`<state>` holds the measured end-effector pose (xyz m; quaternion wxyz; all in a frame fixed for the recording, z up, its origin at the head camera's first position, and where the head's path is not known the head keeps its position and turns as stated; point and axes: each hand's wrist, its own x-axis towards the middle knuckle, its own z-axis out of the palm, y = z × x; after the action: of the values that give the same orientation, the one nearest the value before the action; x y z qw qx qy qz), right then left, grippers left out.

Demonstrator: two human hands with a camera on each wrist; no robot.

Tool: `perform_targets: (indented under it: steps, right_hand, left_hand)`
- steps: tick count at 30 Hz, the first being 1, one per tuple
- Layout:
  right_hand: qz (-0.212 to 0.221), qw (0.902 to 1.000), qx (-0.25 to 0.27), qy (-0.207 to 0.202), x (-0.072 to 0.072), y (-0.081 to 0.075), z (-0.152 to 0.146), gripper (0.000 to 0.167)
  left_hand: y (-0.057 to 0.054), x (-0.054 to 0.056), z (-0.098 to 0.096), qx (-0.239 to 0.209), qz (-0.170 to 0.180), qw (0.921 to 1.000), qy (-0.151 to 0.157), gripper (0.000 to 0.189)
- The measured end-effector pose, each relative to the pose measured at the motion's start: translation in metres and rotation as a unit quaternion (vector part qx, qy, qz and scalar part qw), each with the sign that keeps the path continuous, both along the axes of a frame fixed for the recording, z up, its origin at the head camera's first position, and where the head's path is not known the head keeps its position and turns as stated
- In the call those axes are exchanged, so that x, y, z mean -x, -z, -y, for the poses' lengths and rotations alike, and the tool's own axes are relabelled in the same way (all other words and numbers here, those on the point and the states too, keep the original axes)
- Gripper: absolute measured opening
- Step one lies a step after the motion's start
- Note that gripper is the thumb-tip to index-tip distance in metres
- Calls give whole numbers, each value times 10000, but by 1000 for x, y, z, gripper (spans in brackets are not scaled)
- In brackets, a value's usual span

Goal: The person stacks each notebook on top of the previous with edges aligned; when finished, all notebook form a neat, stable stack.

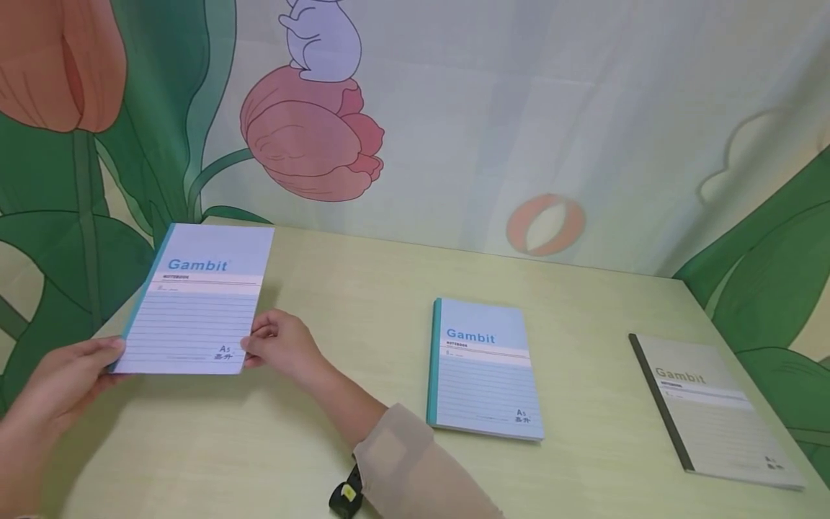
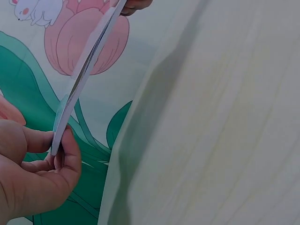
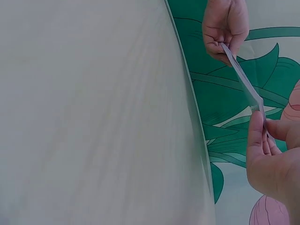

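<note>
Notebook [image 1: 194, 303] held aloft over the tabletop [image 1: 350, 324], near its far left corner, blue cover facing up, teal spine to the left. Pinched at its lower left corner by the left hand [image 1: 65, 382], thumb on the cover, fingers curled beneath. Gripped near its lower right corner by the right hand [image 1: 282, 339], likewise between thumb and bent fingers. Seen almost edge-on from both wrists, well clear of the surface. Flat on the tabletop, about midway between left and right edges, apart from both hands: second notebook [image 1: 485, 371], also blue with teal spine. Close to the right edge, lying flat: grey notebook [image 1: 716, 411], dark spine to the left. "Gambit" on all three covers. Along the right forearm, beige sleeve [image 1: 421, 461]; beside its cuff, black wrist device [image 1: 346, 497]. Beyond the far edge, printed curtain [image 1: 454, 144].
</note>
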<state>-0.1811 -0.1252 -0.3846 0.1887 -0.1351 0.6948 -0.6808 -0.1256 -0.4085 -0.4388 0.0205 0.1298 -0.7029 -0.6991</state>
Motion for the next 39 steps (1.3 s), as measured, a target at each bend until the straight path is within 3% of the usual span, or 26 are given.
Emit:
perform_targets:
  steps: [1, 4, 5, 8, 11, 12, 24, 34, 39]
  right_hand:
    - [-18, 10000, -18, -22, 0, 0, -1, 14]
    - [-75, 9999, -98, -50, 1, 0, -3, 14]
    - [-79, 9999, -121, -53, 1, 1, -4, 14]
    - [-101, 9997, -218, -57, 2, 1, -7, 14]
    - [-115, 9994, -328, -65, 2, 0, -11, 13]
    - [-128, 9992, -364, -65, 2, 0, -12, 13]
    - [-400, 9974, -564, -225, 3, -4, -30, 12]
    - [-547, 9955, -672, -389, 1, -7, -45, 11]
    - [-578, 9949, -712, -421, 0, -9, -51, 10]
  left_hand:
    - [0, 0, 0, 45, 2, 10000, 19, 63]
    - [-18, -6, -18, 1017, 288, 9944, 83, 53]
    - [-19, -6, -20, 1318, 358, 9906, 92, 54]
    - [-10, -2, -19, 2231, 495, 9735, 55, 63]
    - [12, 8, -6, 2557, 455, 9657, -16, 68]
    - [13, 9, -6, 2728, 474, 9609, -28, 67]
    - [13, 10, -14, 3243, 288, 9448, 356, 64]
    - [17, 11, -20, 3100, 321, 9485, 567, 72]
    - [-7, 3, -36, 2935, 345, 9534, 603, 71]
